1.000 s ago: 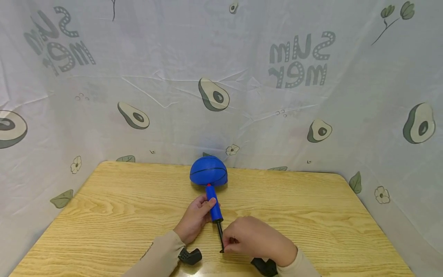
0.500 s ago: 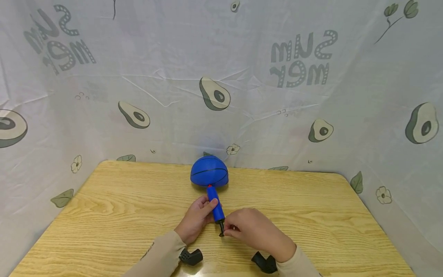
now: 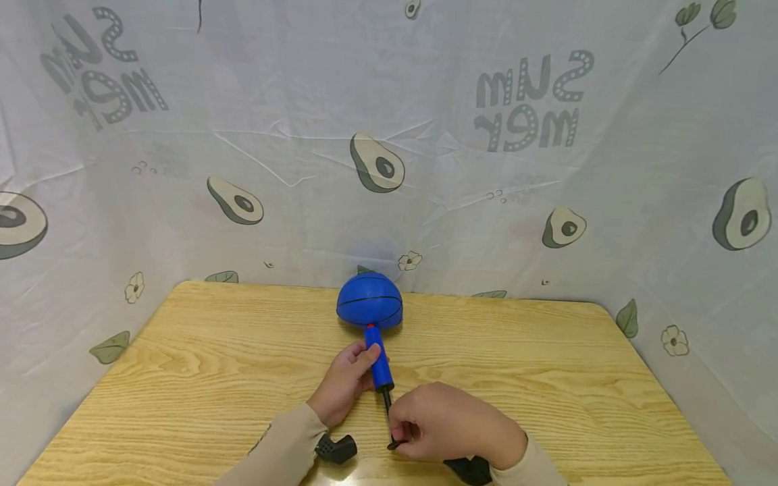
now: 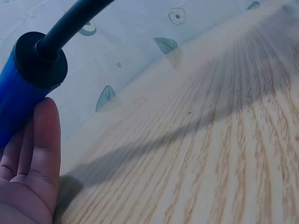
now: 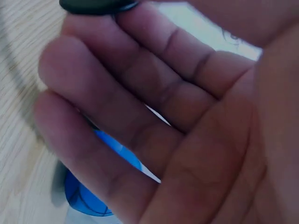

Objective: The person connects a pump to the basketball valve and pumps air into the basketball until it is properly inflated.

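A blue ball (image 3: 369, 302) with black seam lines and a sagging lower side rests near the far table edge. A hand pump (image 3: 379, 368) points at it, its red tip (image 3: 370, 326) meeting the ball's near side; whether it is inserted cannot be told. My left hand (image 3: 342, 386) grips the blue barrel, thumb on top; the left wrist view shows the barrel's black end cap (image 4: 35, 60) and the rod (image 4: 74, 23). My right hand (image 3: 450, 422) pinches the black handle (image 5: 96, 5) at the rod's near end. The rod stands well out of the barrel.
The wood-grain table (image 3: 231, 364) runs out to both sides of my hands. A pale curtain (image 3: 292, 135) printed with avocados hangs behind and beside it. Black curved devices (image 3: 337, 449) sit at both wrists.
My right hand pushed the pump handle towards the barrel by half a second ago, then drew it back out towards me. The left hand stayed nearly still; the ball shifted very slightly right.
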Demonstrator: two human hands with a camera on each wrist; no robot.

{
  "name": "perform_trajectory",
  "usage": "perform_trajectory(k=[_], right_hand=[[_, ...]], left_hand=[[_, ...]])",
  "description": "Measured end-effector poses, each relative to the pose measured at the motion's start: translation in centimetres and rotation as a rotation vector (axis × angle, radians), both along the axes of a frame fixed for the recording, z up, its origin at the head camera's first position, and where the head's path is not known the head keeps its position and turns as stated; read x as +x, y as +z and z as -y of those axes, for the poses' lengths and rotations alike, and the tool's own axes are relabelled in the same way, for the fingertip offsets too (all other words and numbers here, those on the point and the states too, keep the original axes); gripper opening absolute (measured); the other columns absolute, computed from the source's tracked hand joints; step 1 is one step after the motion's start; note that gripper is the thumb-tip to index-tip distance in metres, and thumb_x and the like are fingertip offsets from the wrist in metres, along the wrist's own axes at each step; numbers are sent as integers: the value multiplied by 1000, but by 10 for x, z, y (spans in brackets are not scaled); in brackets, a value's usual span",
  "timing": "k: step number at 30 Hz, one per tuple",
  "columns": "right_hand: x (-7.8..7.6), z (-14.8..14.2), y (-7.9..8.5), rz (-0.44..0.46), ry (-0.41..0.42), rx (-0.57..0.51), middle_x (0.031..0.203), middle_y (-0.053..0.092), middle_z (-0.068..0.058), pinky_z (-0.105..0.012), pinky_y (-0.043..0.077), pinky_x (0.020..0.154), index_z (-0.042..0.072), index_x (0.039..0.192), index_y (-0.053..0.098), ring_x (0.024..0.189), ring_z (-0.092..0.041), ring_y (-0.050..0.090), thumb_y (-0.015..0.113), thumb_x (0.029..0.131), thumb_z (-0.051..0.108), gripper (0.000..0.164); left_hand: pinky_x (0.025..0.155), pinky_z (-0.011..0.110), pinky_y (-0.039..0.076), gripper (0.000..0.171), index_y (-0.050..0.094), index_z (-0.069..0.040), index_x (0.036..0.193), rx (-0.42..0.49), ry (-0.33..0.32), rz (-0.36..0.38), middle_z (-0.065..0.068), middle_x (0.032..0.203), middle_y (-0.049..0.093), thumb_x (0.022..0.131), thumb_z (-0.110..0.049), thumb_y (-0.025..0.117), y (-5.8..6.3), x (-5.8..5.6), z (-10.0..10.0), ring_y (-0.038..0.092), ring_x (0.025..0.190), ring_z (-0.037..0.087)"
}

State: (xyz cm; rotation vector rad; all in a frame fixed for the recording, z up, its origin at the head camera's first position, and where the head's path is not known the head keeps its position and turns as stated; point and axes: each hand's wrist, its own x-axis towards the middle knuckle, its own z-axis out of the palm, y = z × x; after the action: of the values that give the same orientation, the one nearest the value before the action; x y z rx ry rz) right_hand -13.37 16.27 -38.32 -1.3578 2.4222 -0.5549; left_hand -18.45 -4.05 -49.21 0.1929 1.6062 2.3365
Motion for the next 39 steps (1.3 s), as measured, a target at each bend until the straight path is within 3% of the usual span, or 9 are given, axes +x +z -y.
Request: perform_trajectory(k=[7,16,26,35,39], right_hand=[[5,-1,1,51,104,-4,75,56,24,-7,43,60,23,84,70,65,13,47,77,93,13,15],[7,0,4,47,108,1,73,54,25,-6,42,60,23,83,71,64,14,46,75,95,15,15],[0,1,0,-93,-37,-3,71,56,23,-8,40,59,24,80,73,63,11,47,80,92,20,14],[-12,-6,-10,-237,-173,-103,82,66,18,-14,44,62,22,87,73,68,8,52,79,93,20,9],[-15,-5,-13,-251,-205,-126,82,68,16,-14,46,62,22,89,73,71,8,55,80,92,21,8]], left_hand=[[86,34,56,44,50,4,127,-1,11,8,14,114,66,109,-35,56,0,0,0,66,95,17],[83,30,56,43,49,7,131,21,28,22,7,108,67,109,-30,55,3,-1,-2,66,93,13],[86,30,55,48,46,9,136,12,35,46,9,113,67,109,-29,56,5,0,-1,66,96,14],[86,30,56,53,41,13,139,-8,-18,5,12,116,65,110,-29,55,4,1,-2,66,100,13],[89,30,56,58,37,13,143,3,-31,0,14,120,63,110,-31,54,2,0,0,65,104,13]])
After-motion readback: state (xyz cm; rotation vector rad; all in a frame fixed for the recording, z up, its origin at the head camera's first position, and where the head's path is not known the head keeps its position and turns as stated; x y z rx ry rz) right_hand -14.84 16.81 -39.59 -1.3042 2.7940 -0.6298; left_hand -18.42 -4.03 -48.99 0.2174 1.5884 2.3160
